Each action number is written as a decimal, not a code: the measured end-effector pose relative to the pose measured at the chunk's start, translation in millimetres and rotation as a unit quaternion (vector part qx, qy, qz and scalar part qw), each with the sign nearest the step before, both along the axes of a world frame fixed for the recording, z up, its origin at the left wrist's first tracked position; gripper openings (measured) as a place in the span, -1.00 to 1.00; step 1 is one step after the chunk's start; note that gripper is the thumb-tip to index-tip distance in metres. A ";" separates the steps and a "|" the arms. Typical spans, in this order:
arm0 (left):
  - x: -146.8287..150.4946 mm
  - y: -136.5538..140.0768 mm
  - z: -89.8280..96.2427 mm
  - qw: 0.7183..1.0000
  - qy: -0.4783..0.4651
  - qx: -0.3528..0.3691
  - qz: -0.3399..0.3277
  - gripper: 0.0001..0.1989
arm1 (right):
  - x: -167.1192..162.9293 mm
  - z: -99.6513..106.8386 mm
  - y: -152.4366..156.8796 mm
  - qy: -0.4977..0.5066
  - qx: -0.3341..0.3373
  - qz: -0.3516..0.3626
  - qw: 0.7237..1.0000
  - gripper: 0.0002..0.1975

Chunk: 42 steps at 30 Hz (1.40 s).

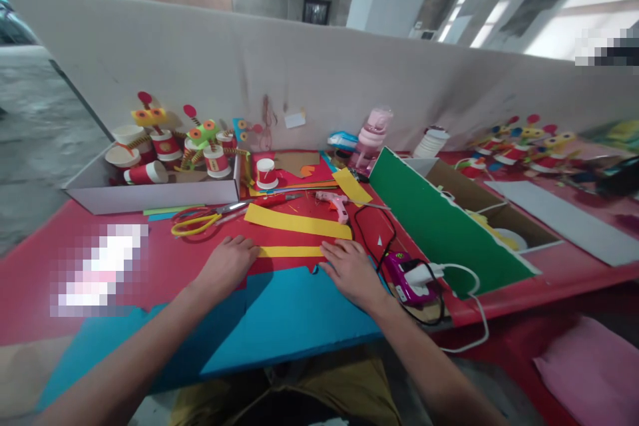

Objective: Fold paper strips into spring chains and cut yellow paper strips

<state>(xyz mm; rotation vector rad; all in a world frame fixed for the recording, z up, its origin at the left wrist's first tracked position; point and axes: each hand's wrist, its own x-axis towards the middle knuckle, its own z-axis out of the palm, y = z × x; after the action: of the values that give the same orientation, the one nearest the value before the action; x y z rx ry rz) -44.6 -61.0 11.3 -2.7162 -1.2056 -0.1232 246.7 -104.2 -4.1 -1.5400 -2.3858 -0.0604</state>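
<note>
A narrow yellow paper strip [291, 251] lies stretched level between my hands, just above the blue sheet's far edge. My left hand [229, 265] has its fingers closed on the left end. At the right end, my right hand [353, 273] holds it, fingers bent over the paper. Both thumbs are mostly hidden. Beyond it lies a wider yellow paper strip [298, 221], slightly curved. Yellow-and-red-handled scissors [200, 223] rest to the left of that strip. Behind its right end is a pink hot glue gun [333, 201]. A blue sheet [299, 309] lies under my hands.
At the back left, a white box [154, 198] holds paper-cup figures. One red-and-white paper cup [266, 174] stands beside it. A green-sided divided box [444, 226] stands right, near a purple power block [409, 278] with cables. A pink bottle [373, 136] stands by the white partition [200, 60].
</note>
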 end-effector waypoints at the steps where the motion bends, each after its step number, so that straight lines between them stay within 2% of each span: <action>1: 4.3 3.0 3.3 1.000 0.011 0.003 0.003 -0.74 | 1.9 3.9 -1.6 0.013 0.007 -0.012 1.000 -0.62; 4: 15.8 8.3 9.2 0.999 0.031 0.008 0.006 -0.79 | -4.5 18.6 -9.7 0.123 0.028 -0.030 0.992 -0.61; 6: 19.7 11.5 12.3 1.000 0.013 0.004 0.024 -0.79 | -18.9 25.9 -14.6 0.253 0.011 -0.014 0.967 -0.62; 7: 20.3 14.3 14.8 0.999 -0.014 -0.002 0.046 -0.79 | -28.9 27.4 -15.1 0.326 -0.019 -0.003 0.945 -0.63; 8: 20.2 18.0 18.2 0.996 -0.056 -0.014 0.073 -0.80 | -40.2 27.4 -13.2 0.390 -0.083 0.013 0.917 -0.62; 10: 18.9 27.6 27.0 0.973 -0.184 -0.061 0.122 -0.83 | -65.0 24.1 -0.4 0.491 -0.218 0.017 0.843 -0.57; 11: 18.4 32.7 31.2 0.949 -0.266 -0.105 0.134 -0.84 | -77.5 22.0 10.6 0.540 -0.244 0.003 0.805 -0.56; 12: 18.0 37.4 34.1 0.912 -0.353 -0.159 0.138 -0.84 | -89.3 20.5 23.9 0.597 -0.244 -0.014 0.764 -0.56; 13: 18.0 41.1 35.1 0.862 -0.438 -0.219 0.132 -0.81 | -100.1 19.7 38.6 0.651 -0.224 -0.032 0.724 -0.56; 14: 18.3 43.8 33.7 0.800 -0.511 -0.287 0.128 -0.76 | -109.5 19.8 53.3 0.685 -0.219 -0.022 0.694 -0.56; 16: 19.6 46.0 24.3 0.685 -0.612 -0.375 0.123 -0.67 | -123.9 20.9 78.1 0.719 -0.252 0.051 0.645 -0.56; 17: 20.4 45.8 17.5 0.645 -0.631 -0.413 0.125 -0.64 | -128.8 20.9 86.8 0.726 -0.264 0.075 0.631 -0.56; 18: 21.3 45.1 10.5 0.623 -0.637 -0.437 0.126 -0.61 | -132.4 19.9 92.6 0.732 -0.265 0.080 0.622 -0.57; 21: 24.4 42.1 -4.5 0.612 -0.621 -0.472 0.128 -0.57 | -135.8 12.0 97.0 0.743 -0.239 0.025 0.625 -0.60; 23: 26.2 41.2 -7.1 0.619 -0.611 -0.478 0.125 -0.56 | -133.8 6.0 95.0 0.732 -0.227 0.003 0.642 -0.60; 27: 27.2 41.8 -6.5 0.643 -0.580 -0.486 0.116 -0.56 | -126.8 2.3 93.9 0.689 -0.240 0.014 0.684 -0.54; 31: 25.6 40.2 -8.2 0.612 -0.586 -0.520 0.108 -0.57 | -122.8 6.2 94.4 0.643 -0.249 0.041 0.723 -0.50; 37: 20.5 36.7 -4.1 0.577 -0.598 -0.546 0.102 -0.60 | -117.8 11.6 90.8 0.617 -0.244 0.048 0.747 -0.48; 39: 18.8 35.8 -1.5 0.570 -0.592 -0.562 0.091 -0.62 | -110.3 14.4 93.8 0.621 -0.225 0.049 0.750 -0.49; 42: 17.4 33.6 0.7 0.564 -0.582 -0.580 0.079 -0.65 | -93.3 19.4 102.3 0.644 -0.202 0.031 0.737 -0.48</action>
<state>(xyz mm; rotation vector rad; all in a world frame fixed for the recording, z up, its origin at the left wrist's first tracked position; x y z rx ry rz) -27.2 -27.3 12.0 -3.4074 -2.5105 -2.1058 153.4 -2.0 15.3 -0.9826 -1.2762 1.1958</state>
